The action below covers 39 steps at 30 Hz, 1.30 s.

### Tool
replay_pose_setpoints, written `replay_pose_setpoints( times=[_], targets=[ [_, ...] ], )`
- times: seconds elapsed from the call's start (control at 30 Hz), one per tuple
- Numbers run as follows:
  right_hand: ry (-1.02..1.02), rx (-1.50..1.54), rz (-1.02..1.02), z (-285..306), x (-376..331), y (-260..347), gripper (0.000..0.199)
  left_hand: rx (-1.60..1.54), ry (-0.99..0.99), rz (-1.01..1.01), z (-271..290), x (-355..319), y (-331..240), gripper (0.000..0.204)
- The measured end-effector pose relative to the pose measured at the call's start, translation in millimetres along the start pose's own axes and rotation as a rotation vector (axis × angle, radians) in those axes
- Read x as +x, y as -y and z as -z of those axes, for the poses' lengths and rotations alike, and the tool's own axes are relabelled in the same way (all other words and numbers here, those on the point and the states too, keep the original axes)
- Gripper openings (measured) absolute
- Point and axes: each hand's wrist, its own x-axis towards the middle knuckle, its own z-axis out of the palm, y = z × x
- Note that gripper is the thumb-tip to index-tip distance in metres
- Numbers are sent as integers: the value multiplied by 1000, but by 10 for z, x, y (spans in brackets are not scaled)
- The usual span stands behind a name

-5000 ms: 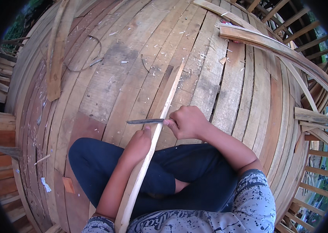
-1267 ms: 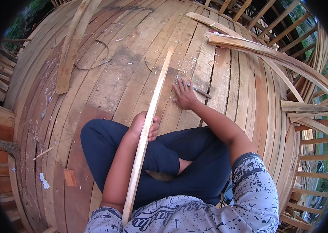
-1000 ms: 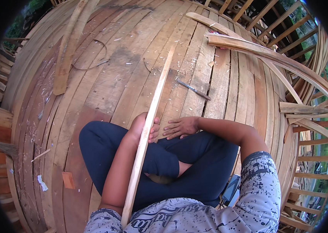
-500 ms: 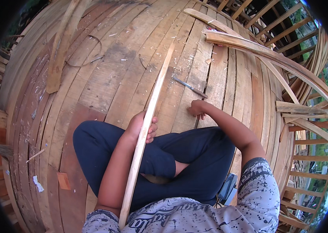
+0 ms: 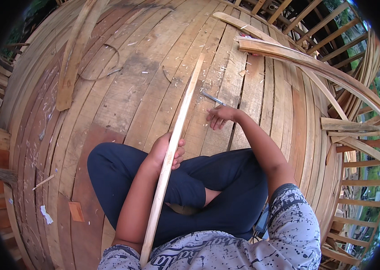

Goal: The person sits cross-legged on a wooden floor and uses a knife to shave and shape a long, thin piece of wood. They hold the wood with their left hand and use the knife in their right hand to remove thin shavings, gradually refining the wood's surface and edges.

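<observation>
I sit cross-legged on a plank floor. My left hand (image 5: 165, 150) is closed around a long thin wooden strip (image 5: 182, 117) that runs from my chest up and away across the floor. My right hand (image 5: 221, 116) reaches out over the boards with fingers apart, holding nothing. Just beyond its fingers lies a knife with a metal blade (image 5: 212, 98), flat on the floor to the right of the strip, close to the hand. Wood shavings are scattered around the strip's far end.
Curved wooden slats (image 5: 316, 67) are piled at the upper right, by a railing (image 5: 356, 189). A loose plank (image 5: 75, 54) and a thin wire loop (image 5: 109, 67) lie at the upper left. Small wood offcuts (image 5: 76, 210) sit near my left knee.
My right hand held the knife against the strip five seconds ago; the knife now lies on the floor. The hand drew back to my knee, then reached out toward the knife again.
</observation>
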Motion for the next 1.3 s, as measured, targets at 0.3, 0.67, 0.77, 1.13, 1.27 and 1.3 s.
replay_pose_setpoints(
  times=[0.3, 0.67, 0.77, 1.13, 1.27, 1.3],
  targets=[
    [550, 75, -225, -163, 11, 98, 57, 20, -56, 0, 9, -21, 11, 42],
    [-355, -207, 160, -8, -70, 185, 34, 44, -101, 12, -4, 43, -12, 45],
    [-1040, -732, 78, -53, -162, 127, 36, 8, -91, 23, 50, 64, -5, 46],
    [-532, -450, 307, 449, -255, -399, 25, -18, -95, 47, 79, 175, -4, 38],
    [-150, -266, 451, 317, -263, -327, 24, -29, -96, 45, 94, 198, -27, 36],
    [-201, -413, 399, 262, -261, -291, 26, -27, -100, 41, 91, 190, -32, 35]
  ],
)
